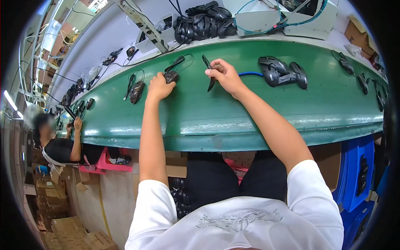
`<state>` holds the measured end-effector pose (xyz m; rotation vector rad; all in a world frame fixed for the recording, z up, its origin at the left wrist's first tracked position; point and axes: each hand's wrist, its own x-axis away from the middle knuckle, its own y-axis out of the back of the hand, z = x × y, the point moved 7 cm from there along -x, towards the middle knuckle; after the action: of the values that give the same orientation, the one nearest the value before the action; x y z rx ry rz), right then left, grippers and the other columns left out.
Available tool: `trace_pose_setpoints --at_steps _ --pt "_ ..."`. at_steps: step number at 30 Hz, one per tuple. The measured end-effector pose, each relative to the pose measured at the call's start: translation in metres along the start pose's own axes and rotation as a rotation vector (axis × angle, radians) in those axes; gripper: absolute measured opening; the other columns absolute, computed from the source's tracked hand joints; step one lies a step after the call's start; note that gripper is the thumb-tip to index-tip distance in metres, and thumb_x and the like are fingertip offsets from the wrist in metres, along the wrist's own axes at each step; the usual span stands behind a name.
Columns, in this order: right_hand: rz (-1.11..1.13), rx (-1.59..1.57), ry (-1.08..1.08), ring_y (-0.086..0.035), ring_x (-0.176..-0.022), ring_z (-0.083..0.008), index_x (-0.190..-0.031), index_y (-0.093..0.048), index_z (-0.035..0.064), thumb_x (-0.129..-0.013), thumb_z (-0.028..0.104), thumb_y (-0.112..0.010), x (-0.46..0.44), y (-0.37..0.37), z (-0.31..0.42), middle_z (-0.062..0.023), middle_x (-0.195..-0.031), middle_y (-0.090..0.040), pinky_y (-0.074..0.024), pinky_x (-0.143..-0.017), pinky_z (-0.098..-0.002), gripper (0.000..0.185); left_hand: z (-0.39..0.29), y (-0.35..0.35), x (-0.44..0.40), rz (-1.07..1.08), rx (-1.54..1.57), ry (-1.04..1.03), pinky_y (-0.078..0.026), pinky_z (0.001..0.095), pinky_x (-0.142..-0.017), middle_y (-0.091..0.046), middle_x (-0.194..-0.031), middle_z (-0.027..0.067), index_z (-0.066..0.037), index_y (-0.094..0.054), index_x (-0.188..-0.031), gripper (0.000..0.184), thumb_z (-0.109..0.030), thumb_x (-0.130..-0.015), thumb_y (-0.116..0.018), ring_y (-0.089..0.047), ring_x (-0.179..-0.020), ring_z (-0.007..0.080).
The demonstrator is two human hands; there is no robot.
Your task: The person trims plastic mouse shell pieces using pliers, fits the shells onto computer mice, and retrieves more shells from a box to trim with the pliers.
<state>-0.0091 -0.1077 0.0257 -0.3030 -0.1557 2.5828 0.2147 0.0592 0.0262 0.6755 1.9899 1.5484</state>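
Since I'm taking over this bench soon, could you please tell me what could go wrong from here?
The slim black piece might slip from the fingers of the right hand. The looped cable of the corded mouse at the left hand could snag. The black mouse shells bunched nearby may shift if knocked.

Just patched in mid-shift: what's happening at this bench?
A seated person's left hand has its fingers on a dark corded mouse on the green work surface. The right hand, raised beside it, holds a slim black piece. A second mouse lies left of the left hand, and a cluster of black parts sits to the right. Further left, a co-worker has their hands up near the surface's edge.
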Motion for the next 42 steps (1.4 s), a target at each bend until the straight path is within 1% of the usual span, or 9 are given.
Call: trace_pose_setpoints --at_steps 1,5,11,15,20,21,25,30,42 --pt "-0.003 -0.004 0.000 -0.062 -0.084 -0.0171 -0.110 -0.057 0.0069 -0.091 0.011 -0.066 0.001 0.000 0.002 -0.0132 -0.102 -0.067 -0.0511 -0.081 -0.0282 0.022 -0.007 0.001 0.002 0.001 -0.004 -0.002 -0.052 0.0425 -0.083 -0.065 -0.109 0.0196 0.001 -0.060 -0.112 0.037 -0.023 -0.084 -0.063 -0.062 -0.089 0.0323" --pt "0.109 -0.560 -0.036 -0.067 -0.091 -0.0249 -0.110 -0.056 0.0069 -0.093 0.011 -0.059 0.008 -0.005 0.018 -0.0165 -0.109 -0.067 -0.0528 -0.088 -0.0328 0.018 -0.087 -0.018 0.014 0.449 1.428 0.041 -0.053 0.0347 -0.083 -0.066 -0.098 0.0160 0.001 -0.059 -0.111 0.032 -0.021 -0.088 -0.064 -0.063 -0.084 0.0256" --pt "0.176 -0.762 0.038 -0.068 -0.095 -0.0270 -0.110 -0.056 0.0077 -0.093 0.014 -0.056 0.009 0.002 0.030 -0.0176 -0.111 -0.067 -0.0530 -0.090 -0.0345 0.019 -0.141 -0.031 0.013 0.518 1.746 -0.031 -0.054 0.0304 -0.082 -0.066 -0.094 0.0115 0.001 -0.059 -0.113 0.027 -0.011 -0.089 -0.064 -0.063 -0.084 0.0205" --pt "0.110 -0.709 0.026 -0.068 -0.095 -0.0275 -0.112 -0.057 0.0063 -0.091 0.009 -0.059 0.008 0.005 0.031 -0.0172 -0.113 -0.067 -0.0533 -0.089 -0.0343 0.021 -0.147 -0.024 0.023 0.618 2.195 -0.054 -0.053 0.0320 -0.083 -0.067 -0.099 0.0130 0.000 -0.056 -0.118 0.029 -0.010 -0.092 -0.061 -0.065 -0.089 0.0210" --pt "-0.012 -0.216 0.154 -0.068 -0.088 -0.0235 -0.111 -0.057 0.0027 -0.086 0.008 -0.070 0.006 0.004 0.039 -0.0139 -0.105 -0.068 -0.0534 -0.086 -0.0324 0.028 -0.143 -0.013 0.031 0.286 1.851 -0.154 -0.053 0.0317 -0.083 -0.065 -0.112 0.0136 -0.003 -0.054 -0.124 0.031 -0.022 -0.100 -0.051 -0.063 -0.090 0.0190" --pt "-0.009 -0.213 0.149 -0.068 -0.088 -0.0235 -0.111 -0.057 0.0027 -0.086 0.008 -0.070 0.007 0.001 0.040 -0.0139 -0.105 -0.068 -0.0534 -0.086 -0.0324 0.028 -0.143 -0.013 0.030 0.283 1.855 -0.149 -0.053 0.0317 -0.083 -0.065 -0.112 0.0136 -0.003 -0.054 -0.124 0.031 -0.022 -0.100 -0.051 -0.063 -0.090 0.0190" --pt "-0.206 0.419 0.364 -0.067 -0.094 -0.0239 -0.116 -0.061 0.0040 -0.081 0.010 -0.076 0.022 -0.004 0.062 -0.0131 -0.115 -0.068 -0.0526 -0.088 -0.0331 0.039 -0.141 -0.009 0.024 0.205 1.936 -0.213 -0.052 0.0307 -0.087 -0.065 -0.118 0.0136 -0.004 -0.052 -0.128 0.036 -0.030 -0.106 -0.041 -0.063 -0.097 0.0191" --pt "-0.308 0.733 0.679 -0.064 -0.101 -0.0250 -0.120 -0.067 0.0093 -0.077 0.013 -0.078 0.029 -0.016 0.068 -0.0119 -0.127 -0.065 -0.0523 -0.089 -0.0342 0.045 -0.152 -0.011 0.035 0.238 1.967 -0.229 -0.052 0.0305 -0.087 -0.063 -0.120 0.0119 -0.005 -0.051 -0.130 0.039 -0.035 -0.108 -0.039 -0.063 -0.099 0.0185" --pt "-0.312 0.854 0.715 -0.063 -0.107 -0.0264 -0.118 -0.071 0.0111 -0.076 0.016 -0.079 0.029 -0.021 0.068 -0.0105 -0.135 -0.062 -0.0519 -0.091 -0.0342 0.043 -0.161 -0.012 0.045 0.253 1.828 -0.287 -0.052 0.0323 -0.088 -0.057 -0.122 0.0117 -0.008 -0.043 -0.139 0.044 -0.039 -0.109 -0.035 -0.059 -0.103 0.0186"
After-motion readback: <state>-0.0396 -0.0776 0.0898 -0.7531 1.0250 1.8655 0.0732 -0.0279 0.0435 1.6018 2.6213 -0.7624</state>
